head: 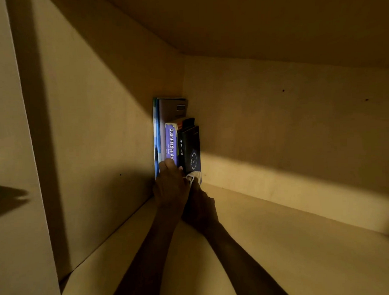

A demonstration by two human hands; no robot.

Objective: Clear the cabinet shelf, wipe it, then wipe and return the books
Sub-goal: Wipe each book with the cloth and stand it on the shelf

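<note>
Interior of wooden cabinet, dim, lit by slanting band of light. Row of books (175,139) upright in rear left corner of shelf (280,243), leftmost against left side wall (96,128). From left: tall blue-edged volume, grey volume, purple spine lettered "Quantitative", black spine lettered "kurtz ersa", dark cover at right end. Left hand (170,188) at base of row, fingers (167,164) pressed on lower spines; curl not discernible in shadow. Right hand (200,209) just beside, touching left hand, gripping pale cloth (193,176) bunched against bottom of rightmost book.
</note>
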